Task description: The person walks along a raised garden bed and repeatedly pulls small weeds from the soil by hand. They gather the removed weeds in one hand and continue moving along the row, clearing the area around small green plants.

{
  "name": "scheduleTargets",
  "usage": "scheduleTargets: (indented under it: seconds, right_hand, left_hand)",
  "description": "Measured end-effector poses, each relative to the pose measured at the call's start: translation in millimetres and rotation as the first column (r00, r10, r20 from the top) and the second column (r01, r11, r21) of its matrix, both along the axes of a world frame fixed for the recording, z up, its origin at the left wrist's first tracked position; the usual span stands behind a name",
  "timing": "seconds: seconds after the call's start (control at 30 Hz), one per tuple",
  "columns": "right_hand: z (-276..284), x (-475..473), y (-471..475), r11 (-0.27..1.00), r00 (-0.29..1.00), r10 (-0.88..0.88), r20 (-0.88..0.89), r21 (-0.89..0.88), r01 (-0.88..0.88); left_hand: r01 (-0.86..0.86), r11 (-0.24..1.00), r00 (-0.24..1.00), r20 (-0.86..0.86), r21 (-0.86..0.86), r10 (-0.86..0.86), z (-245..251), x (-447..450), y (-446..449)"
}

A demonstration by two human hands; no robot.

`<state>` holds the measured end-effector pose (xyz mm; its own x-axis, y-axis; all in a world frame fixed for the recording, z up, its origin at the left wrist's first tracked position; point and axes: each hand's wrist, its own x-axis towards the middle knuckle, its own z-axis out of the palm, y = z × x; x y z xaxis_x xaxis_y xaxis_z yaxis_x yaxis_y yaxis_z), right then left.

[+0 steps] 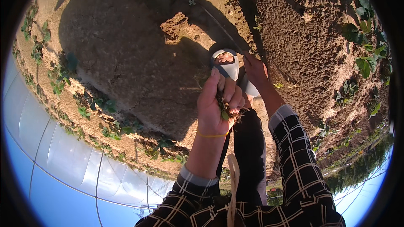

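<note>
My left hand (pixel 217 97), palm up with a yellow band at the wrist, is closed around a bunch of uprooted weeds (pixel 224 110); leaves and roots stick out beside the palm, and thin stems by the thumb. To its right and farther down, my right hand (pixel 255 69) grips the end of a long thin rod (pixel 221 26), which reaches up and left over the soil. What is at the rod's far end is unclear in the shadow. A small green seedling (pixel 192 2) stands near that end. Below my hands is my foot in an open-toed sandal (pixel 229 66).
Rows of leafy plants (pixel 110 129) curve along the left bed, and more leafy plants (pixel 366 64) grow at the right. Rough bare soil (pixel 293 37) lies between. A clod of dry earth (pixel 178 26) is ahead of my foot. Plastic greenhouse sheeting (pixel 69 154) is at lower left.
</note>
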<state>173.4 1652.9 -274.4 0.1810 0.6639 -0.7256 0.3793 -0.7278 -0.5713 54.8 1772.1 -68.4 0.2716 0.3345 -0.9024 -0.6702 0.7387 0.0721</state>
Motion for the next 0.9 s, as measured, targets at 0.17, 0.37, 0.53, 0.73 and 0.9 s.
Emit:
scheduleTargets:
  seconds: [0.17, 0.37, 0.53, 0.73, 0.9]
  right_hand:
    - [56, 1, 1, 0.995, 0.998, 0.05, -0.044, 0.086, -0.046]
    - [86, 28, -4, 0.973, 0.983, 0.126, -0.133, 0.21, -0.097]
    - [91, 38, -13, 0.986, 0.984, 0.117, -0.132, 0.132, -0.1]
    - [88, 28, -26, 0.983, 1.0, -0.013, -0.025, 0.183, 0.018]
    - [48, 18, 2, 0.937, 0.885, 0.254, 0.389, 0.126, -0.325]
  left_hand:
    - [-0.084, 0.996, 0.996, 0.036, 0.011, 0.083, 1, -9, 4]
    - [-0.182, 0.983, 0.982, 0.043, -0.024, 0.183, 4, -12, 9]
    - [-0.218, 0.976, 0.974, 0.066, -0.009, 0.218, 2, -14, 9]
    - [-0.25, 0.968, 0.965, 0.09, 0.014, 0.248, 3, -19, 10]
    - [-0.268, 0.963, 0.962, 0.054, 0.0, 0.268, 5, -19, 13]
